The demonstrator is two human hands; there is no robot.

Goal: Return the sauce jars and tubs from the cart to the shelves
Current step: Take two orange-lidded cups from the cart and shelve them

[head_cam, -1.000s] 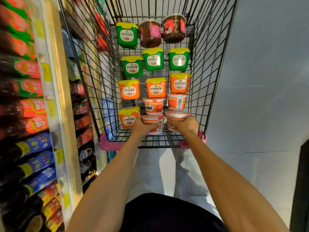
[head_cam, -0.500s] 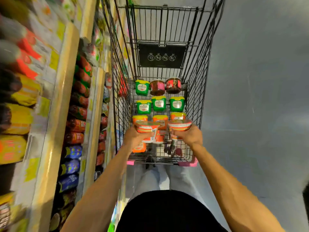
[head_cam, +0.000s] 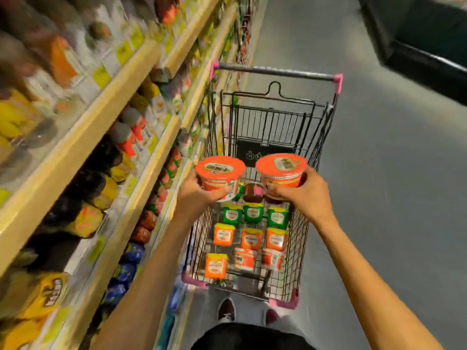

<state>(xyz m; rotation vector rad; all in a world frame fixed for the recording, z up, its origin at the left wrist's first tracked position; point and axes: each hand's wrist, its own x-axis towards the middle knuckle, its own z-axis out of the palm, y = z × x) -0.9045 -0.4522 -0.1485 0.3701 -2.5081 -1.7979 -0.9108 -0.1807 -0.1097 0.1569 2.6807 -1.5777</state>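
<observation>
Left hand: fingers curled round left tub, red lid up, held above the cart at 11 o'clock.
Right hand: clamped on right tub, at 1 o'clock, just beside left tub, not touching.
Cart: wire; green tubs, orange tubs and a dark jar on its floor.
Shelves: at the cart's 9 o'clock; stock blurred.

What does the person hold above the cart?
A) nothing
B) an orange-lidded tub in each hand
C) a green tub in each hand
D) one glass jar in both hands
B: the left hand grips the left tub and the right hand the right tub, both orange-lidded, above the cart.
</observation>
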